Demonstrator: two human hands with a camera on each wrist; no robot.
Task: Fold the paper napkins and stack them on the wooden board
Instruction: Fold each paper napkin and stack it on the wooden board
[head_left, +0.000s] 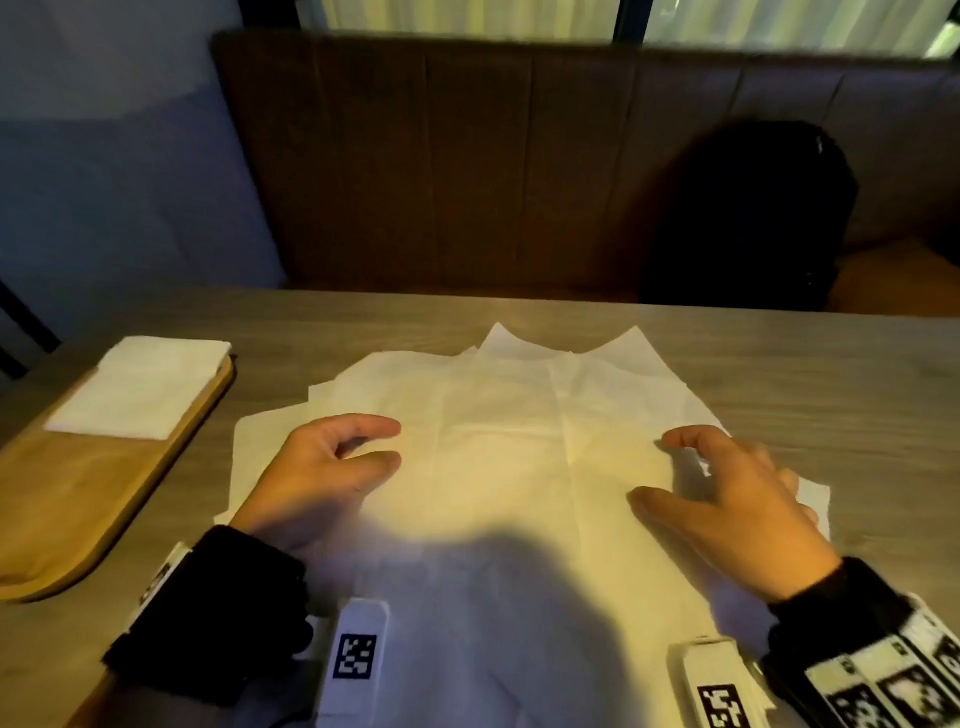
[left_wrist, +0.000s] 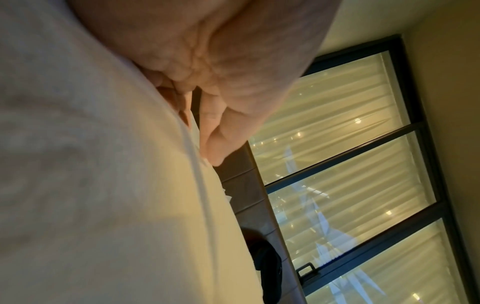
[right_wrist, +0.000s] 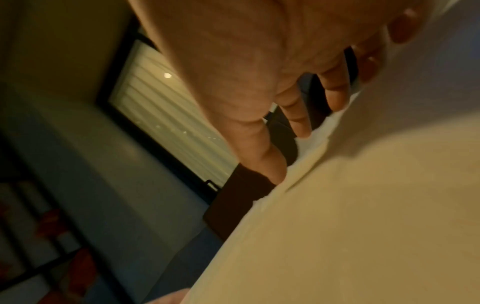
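Observation:
Several unfolded white paper napkins lie overlapping in the middle of the table. My left hand rests on the pile's left part, with fingers loosely curled and a gap between thumb and forefinger. On the right part, my right hand has its fingers spread and its tips touching the paper. Neither hand pinches a sheet. At the left lies the wooden board, with a stack of folded napkins on its far end. Each wrist view shows fingers just above or on white paper.
A brown padded bench back runs behind the table, with a black bag on the seat at the right. Curtained windows stand above it. Bare tabletop shows to the right of the pile and between the pile and the board.

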